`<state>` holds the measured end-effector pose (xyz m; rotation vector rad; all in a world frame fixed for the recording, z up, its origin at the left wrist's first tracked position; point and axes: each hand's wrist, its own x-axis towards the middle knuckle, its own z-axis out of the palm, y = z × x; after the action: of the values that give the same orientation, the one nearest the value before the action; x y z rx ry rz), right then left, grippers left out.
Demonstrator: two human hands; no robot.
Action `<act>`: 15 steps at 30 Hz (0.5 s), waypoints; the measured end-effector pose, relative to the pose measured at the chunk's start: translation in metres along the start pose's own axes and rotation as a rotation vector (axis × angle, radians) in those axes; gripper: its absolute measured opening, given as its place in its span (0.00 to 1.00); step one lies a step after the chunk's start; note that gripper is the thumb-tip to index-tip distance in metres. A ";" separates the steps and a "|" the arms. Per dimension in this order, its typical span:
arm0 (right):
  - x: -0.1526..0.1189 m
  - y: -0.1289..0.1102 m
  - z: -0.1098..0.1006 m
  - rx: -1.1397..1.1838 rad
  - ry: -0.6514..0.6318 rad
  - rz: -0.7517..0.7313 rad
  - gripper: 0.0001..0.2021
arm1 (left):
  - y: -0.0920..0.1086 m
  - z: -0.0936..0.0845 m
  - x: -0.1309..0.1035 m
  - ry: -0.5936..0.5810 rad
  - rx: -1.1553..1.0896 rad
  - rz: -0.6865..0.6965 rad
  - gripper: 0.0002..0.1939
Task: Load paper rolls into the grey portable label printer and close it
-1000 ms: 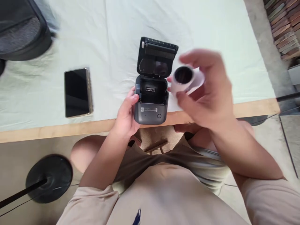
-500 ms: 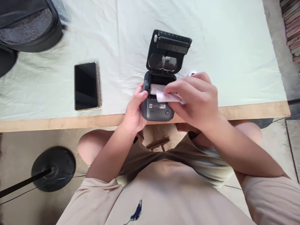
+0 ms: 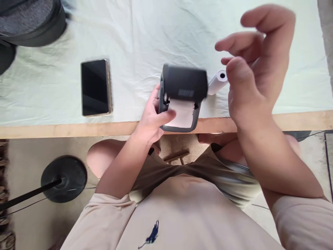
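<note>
A dark grey label printer (image 3: 184,81) rests at the table's front edge, its lid tilted partly down over the body. White paper (image 3: 183,113) comes out from under the lid and lies over the printer's front. My left hand (image 3: 153,118) grips the printer's left side, with the thumb pressing on the paper. Raised to the right of the printer is my right hand (image 3: 257,66), its fingers apart and curved, holding nothing. Between the printer and my right hand, a white paper roll (image 3: 218,82) lies on the cloth.
A phone (image 3: 95,87) with a dark screen lies on the pale cloth (image 3: 135,45) to the left. A black bag (image 3: 31,22) sits at the far left. Below the wooden table edge (image 3: 70,131), a round black stand base (image 3: 63,178) is on the floor.
The printer's lid has swung down from upright, and the paper now lies over its front. My right hand has let go of the paper and moved up and right. My left thumb has moved onto the paper.
</note>
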<state>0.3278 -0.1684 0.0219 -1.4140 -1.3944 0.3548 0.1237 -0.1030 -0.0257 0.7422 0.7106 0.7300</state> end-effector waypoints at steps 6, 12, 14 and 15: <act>-0.017 -0.003 0.020 0.026 -0.179 0.044 0.18 | 0.005 0.007 -0.004 -0.071 -0.070 -0.009 0.32; -0.015 0.006 0.026 -0.010 -0.260 -0.075 0.19 | 0.006 0.010 0.000 -0.022 -0.188 -0.081 0.21; -0.015 0.008 0.027 -0.043 -0.276 -0.041 0.19 | 0.005 0.010 0.003 0.012 -0.226 -0.065 0.15; -0.015 0.009 0.027 -0.065 -0.284 -0.013 0.19 | 0.005 0.011 0.003 0.023 -0.241 -0.069 0.12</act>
<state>0.3071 -0.1664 -0.0027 -1.4482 -1.6558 0.5216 0.1320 -0.1012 -0.0166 0.4879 0.6526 0.7466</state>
